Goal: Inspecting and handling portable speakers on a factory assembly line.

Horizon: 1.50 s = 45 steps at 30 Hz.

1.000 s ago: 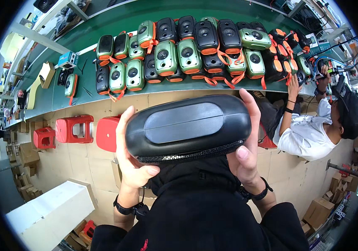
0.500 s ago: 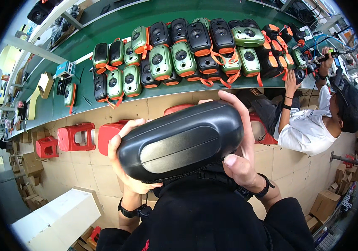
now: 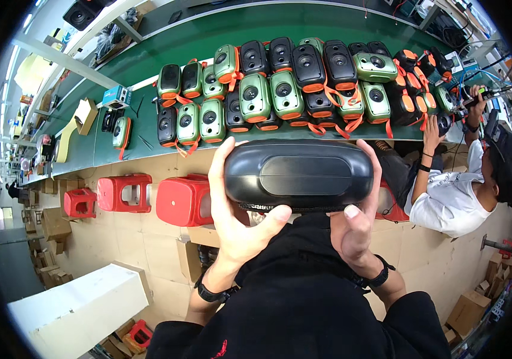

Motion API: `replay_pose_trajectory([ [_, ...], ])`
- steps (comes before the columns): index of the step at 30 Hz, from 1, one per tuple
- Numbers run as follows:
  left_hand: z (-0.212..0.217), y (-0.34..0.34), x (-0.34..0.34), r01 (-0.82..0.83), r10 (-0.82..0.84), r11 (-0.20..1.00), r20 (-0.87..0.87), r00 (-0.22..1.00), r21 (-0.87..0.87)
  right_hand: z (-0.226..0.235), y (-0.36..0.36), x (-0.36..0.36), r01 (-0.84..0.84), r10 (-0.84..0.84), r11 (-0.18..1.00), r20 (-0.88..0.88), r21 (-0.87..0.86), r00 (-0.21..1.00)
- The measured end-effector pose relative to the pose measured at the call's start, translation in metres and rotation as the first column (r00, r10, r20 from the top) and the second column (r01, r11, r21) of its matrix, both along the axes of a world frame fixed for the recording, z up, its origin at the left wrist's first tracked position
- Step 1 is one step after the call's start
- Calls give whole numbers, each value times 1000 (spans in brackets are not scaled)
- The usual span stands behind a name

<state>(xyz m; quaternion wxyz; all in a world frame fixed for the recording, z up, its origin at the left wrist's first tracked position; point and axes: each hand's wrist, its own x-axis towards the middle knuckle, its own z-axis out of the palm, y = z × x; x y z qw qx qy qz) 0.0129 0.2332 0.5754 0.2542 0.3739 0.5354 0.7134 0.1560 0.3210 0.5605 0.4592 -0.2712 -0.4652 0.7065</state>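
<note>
Both my hands grip a black portable speaker (image 3: 298, 173) in front of my body, held level. It is long and rounded, with a flat oval panel on the face toward me and a strip of mesh along its lower edge. My left hand (image 3: 232, 221) wraps its left end, thumb at the lower edge. At the right end my right hand (image 3: 361, 221) has its fingers up the side and its thumb at the bottom edge. Beyond, rows of green speakers (image 3: 255, 99) and black speakers (image 3: 308, 67) with orange ends and straps stand on the green bench (image 3: 178, 54).
Red stools (image 3: 175, 200) line the near side of the bench. To the right, a person in a white shirt (image 3: 447, 203) handles a dark round part at the bench. A white box-shaped cabinet (image 3: 82, 305) stands at lower left; cardboard boxes (image 3: 468, 299) lie at lower right.
The speaker has moved right and turned from a tilt to level. My left hand has shifted its hold, its thumb now showing at the lower edge. The whole view has swung slightly left.
</note>
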Motion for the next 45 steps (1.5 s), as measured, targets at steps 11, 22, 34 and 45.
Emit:
replay_pose_trajectory([
  [11, 3, -2, 4, -172, 173, 985, -20, 985, 22, 7, 6, -1, -76, 85, 985, -51, 153, 995],
  [22, 9, -6, -5, -150, 147, 981, -33, 989, -125, 21, 14, -3, -221, 203, 958, 112, 184, 973],
  [34, -1, 6, 6, -215, 221, 975, -145, 964, 58, 18, 5, -17, -166, 144, 974, -147, -153, 979],
  [45, -2, 5, 2, -181, 202, 978, -274, 940, 99, 16, 3, -17, -116, 97, 983, -134, -141, 986],
])
